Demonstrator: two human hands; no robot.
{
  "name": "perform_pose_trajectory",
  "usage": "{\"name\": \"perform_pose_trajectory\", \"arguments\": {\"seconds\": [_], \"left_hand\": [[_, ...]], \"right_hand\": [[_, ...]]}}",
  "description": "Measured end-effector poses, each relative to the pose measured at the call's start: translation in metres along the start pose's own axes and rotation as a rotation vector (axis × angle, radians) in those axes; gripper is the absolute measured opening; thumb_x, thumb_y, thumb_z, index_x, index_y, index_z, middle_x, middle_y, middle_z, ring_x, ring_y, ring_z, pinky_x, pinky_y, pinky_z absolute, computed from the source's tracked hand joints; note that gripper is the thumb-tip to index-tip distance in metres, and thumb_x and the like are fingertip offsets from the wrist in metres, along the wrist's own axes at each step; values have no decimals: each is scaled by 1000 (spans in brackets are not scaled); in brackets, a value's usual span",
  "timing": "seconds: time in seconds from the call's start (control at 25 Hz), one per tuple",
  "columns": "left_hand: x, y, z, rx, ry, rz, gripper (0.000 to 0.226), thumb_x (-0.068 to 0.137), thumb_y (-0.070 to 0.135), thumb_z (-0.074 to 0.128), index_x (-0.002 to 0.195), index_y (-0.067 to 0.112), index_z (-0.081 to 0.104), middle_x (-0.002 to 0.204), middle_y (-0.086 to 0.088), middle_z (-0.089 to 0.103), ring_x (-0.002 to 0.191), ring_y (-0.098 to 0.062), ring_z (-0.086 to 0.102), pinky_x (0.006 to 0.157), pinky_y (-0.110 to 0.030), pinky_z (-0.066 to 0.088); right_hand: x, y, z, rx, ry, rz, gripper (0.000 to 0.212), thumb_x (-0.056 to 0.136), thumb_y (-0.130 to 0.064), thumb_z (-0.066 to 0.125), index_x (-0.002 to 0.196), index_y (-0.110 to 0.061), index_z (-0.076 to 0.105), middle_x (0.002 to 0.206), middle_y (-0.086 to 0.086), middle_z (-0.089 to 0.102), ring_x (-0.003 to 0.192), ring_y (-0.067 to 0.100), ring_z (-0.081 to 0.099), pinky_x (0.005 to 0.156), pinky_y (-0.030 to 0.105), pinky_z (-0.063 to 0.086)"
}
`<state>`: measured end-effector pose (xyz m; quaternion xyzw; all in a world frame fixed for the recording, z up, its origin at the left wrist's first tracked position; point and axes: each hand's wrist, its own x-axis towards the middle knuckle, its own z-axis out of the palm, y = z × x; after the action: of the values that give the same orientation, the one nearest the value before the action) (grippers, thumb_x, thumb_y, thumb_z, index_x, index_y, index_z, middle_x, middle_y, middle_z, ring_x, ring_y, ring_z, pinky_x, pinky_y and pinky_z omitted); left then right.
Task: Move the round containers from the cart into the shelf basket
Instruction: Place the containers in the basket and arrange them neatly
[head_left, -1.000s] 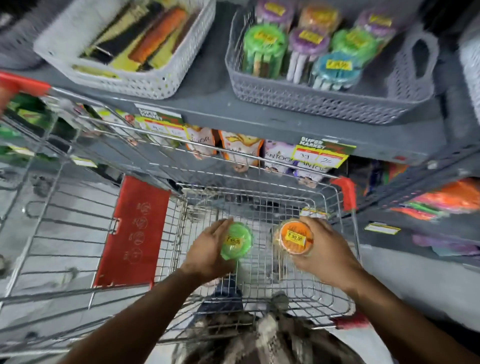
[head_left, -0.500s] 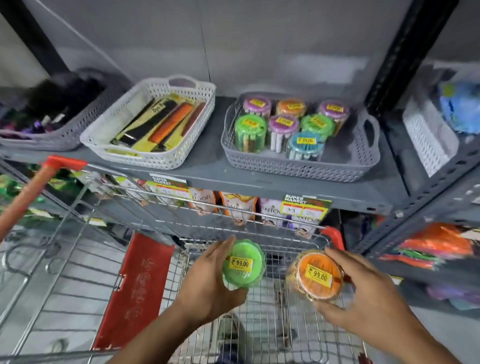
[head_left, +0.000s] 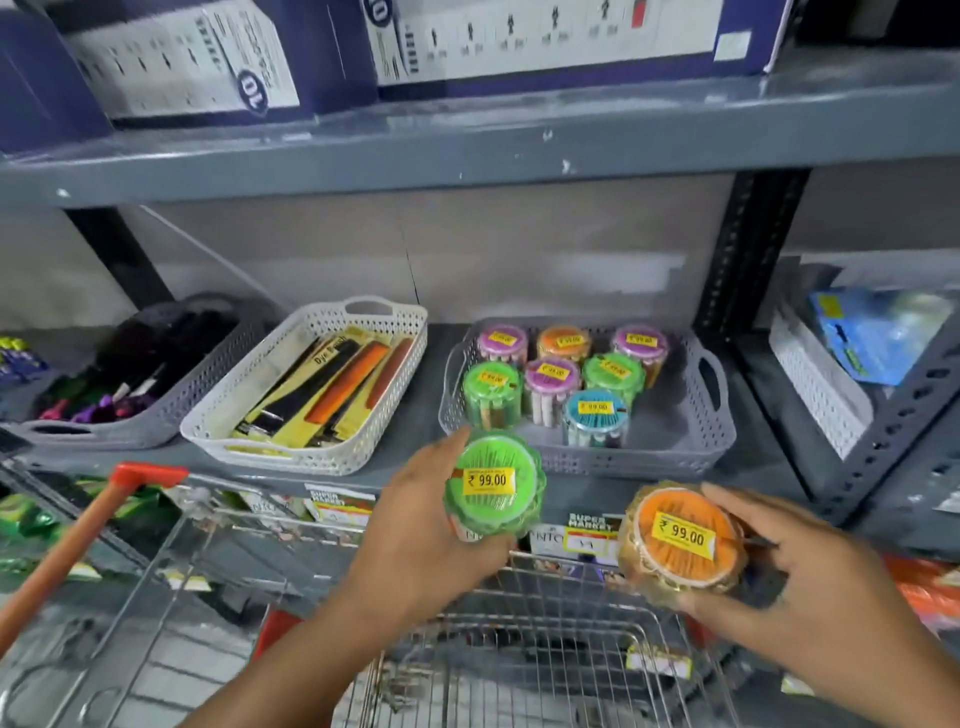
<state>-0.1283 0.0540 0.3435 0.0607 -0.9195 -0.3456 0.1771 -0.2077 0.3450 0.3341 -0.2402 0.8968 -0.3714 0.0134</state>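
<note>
1. Head view, the hands: our left hand has its grip wrapped around the green-lidded container, lid tilted toward us, price sticker up. Our right hand has its grip closed on the orange-lidded container, fingers around its far side and thumb beneath. Both are held above the wire cart, at its front edge.

2. Head view, the relation that matters: the grey shelf basket lies ahead of and above both hands. The green container sits just in front of the basket's near wall, at its left end, so we judge the left hand the nearer one. The orange one is lower and to the right, near the basket's right half. Seven round containers already stand upright in the basket's left and back part; bare floor shows at its right and front. We judge each held container must be turned lid-up before it is set down.

3. Head view, surface and room: the basket rests on a grey metal shelf, beside a white basket of combs. A further shelf board above carries boxes.
</note>
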Motion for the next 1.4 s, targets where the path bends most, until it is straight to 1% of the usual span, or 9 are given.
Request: {"name": "perform_pose_trajectory", "arguments": {"seconds": [0.12, 0.24, 0.32, 0.44, 0.56, 0.72, 0.84, 1.12, 1.4], "left_hand": [[34, 9, -3, -4, 13, 11, 93, 58, 33, 87, 139, 23, 42, 117, 17, 53, 109, -1, 50, 95, -22, 44], [63, 17, -5, -30, 16, 70, 66, 58, 31, 90, 108, 50, 51, 96, 31, 56, 89, 8, 55, 80, -10, 45], [82, 14, -3, 4, 20, 74, 58, 55, 36, 88, 92, 56, 47, 89, 27, 62, 85, 8, 58, 75, -19, 51], [108, -2, 13, 32, -2, 8, 56, 50, 45, 84, 97, 47, 54, 88, 18, 68, 80, 3, 62, 72, -29, 55], [123, -12, 28, 45, -23, -37, 61, 51, 45, 87, 99, 47, 51, 90, 17, 69, 80, 4, 62, 72, -24, 54], [129, -21, 40, 34, -69, -82, 57, 50, 41, 87, 99, 39, 56, 83, 20, 68, 77, 5, 62, 67, -19, 51], [132, -25, 48, 84, -111, -100, 58, 49, 40, 83, 100, 35, 58, 84, 17, 67, 76, -2, 62, 66, -25, 54], [144, -24, 53, 166, -251, -197, 54, 44, 48, 77, 91, 32, 57, 81, 12, 68, 76, -12, 64, 68, -31, 56], [146, -40, 56, 53, -343, -302, 69, 46, 45, 87, 109, 27, 64, 99, 10, 68, 89, -10, 63, 82, -30, 54]], "right_hand": [[26, -9, -19, -6, 48, -11, 95, 44, -56, 84, 131, -34, 55, 128, -20, 54, 110, 9, 59, 100, 37, 48], [54, -10, -32, -12, 162, -30, 89, 45, -47, 88, 128, -33, 57, 124, -16, 59, 107, 10, 61, 99, 35, 47], [73, -7, -38, 28, 194, -19, 85, 48, -41, 90, 126, -34, 58, 119, -15, 62, 103, 12, 63, 96, 36, 49], [98, 1, -41, 45, 229, 10, 78, 51, -40, 88, 123, -39, 57, 111, -15, 64, 100, 12, 63, 91, 39, 52], [114, 11, -36, 33, 203, 36, 73, 53, -40, 87, 118, -47, 53, 109, -14, 66, 96, 11, 62, 85, 36, 53], [123, 21, -33, -25, 195, 61, 75, 56, -35, 88, 122, -40, 53, 107, -13, 62, 93, 11, 59, 77, 27, 45], [128, 28, -30, -43, 202, 59, 72, 58, -31, 89, 121, -37, 55, 102, -14, 62, 88, 10, 58, 68, 17, 40], [136, 37, -21, 25, 184, 88, 70, 55, -31, 89, 115, -43, 55, 103, -14, 68, 91, 7, 64, 81, 36, 55], [137, 38, -12, 76, 116, 121, 65, 56, -29, 89, 101, -53, 49, 93, -24, 61, 91, 5, 59, 80, 30, 48]]}}
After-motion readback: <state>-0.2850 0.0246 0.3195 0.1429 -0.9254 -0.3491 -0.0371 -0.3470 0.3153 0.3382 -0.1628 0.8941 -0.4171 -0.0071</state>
